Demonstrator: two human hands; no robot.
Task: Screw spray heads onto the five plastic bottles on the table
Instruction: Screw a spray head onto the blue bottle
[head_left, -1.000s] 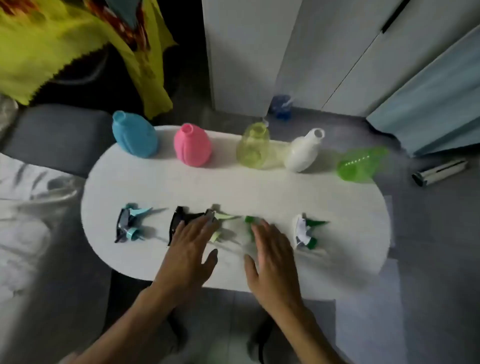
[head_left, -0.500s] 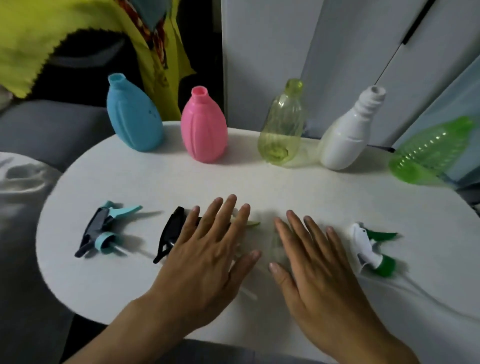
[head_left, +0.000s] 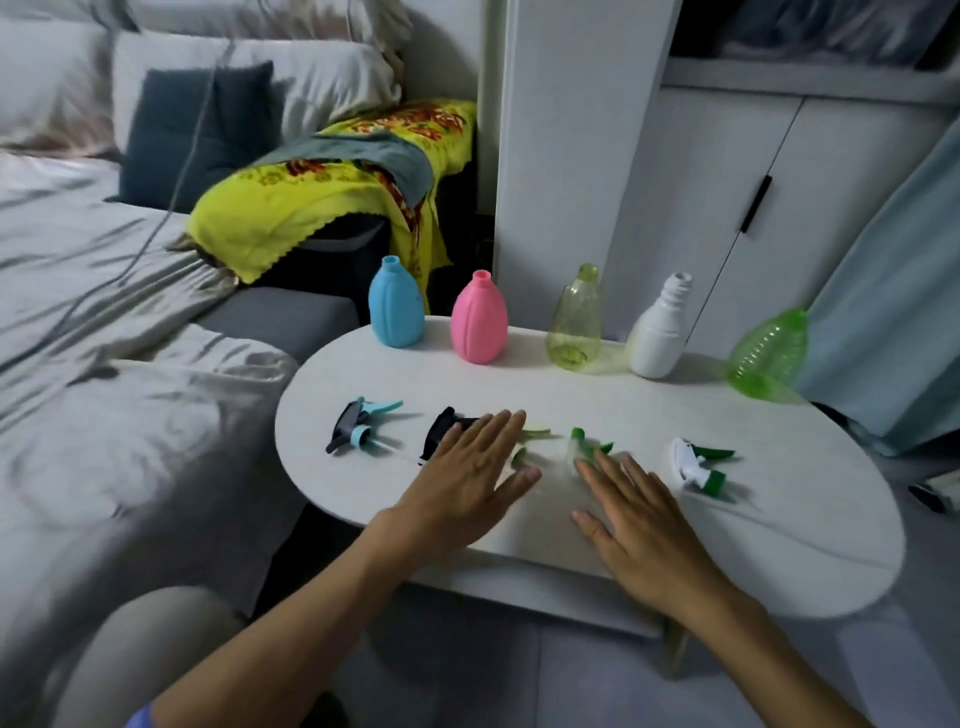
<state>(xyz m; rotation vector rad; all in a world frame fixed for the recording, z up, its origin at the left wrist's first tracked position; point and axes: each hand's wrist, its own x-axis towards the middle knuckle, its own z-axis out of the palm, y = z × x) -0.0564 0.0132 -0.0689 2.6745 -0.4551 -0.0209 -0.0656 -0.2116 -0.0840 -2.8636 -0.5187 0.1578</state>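
While both hands lie flat, the oval white tabletop (head_left: 597, 400) carries everything. Along its far edge stand five uncapped plastic bottles: a blue bottle (head_left: 396, 302), a pink bottle (head_left: 479, 318), a clear yellow-green bottle (head_left: 575, 323), a white ribbed-neck bottle (head_left: 660, 328) and a clear green bottle (head_left: 770, 354). The left hand (head_left: 470, 480) and right hand (head_left: 641, 514) rest palm-down, fingers spread, gripping nothing. Nearer lie the spray heads: a teal-and-grey spray head (head_left: 358, 423), a black spray head (head_left: 441, 434) partly under the left fingers, two green-trimmed ones between the hands, and a white-and-green spray head (head_left: 696, 462).
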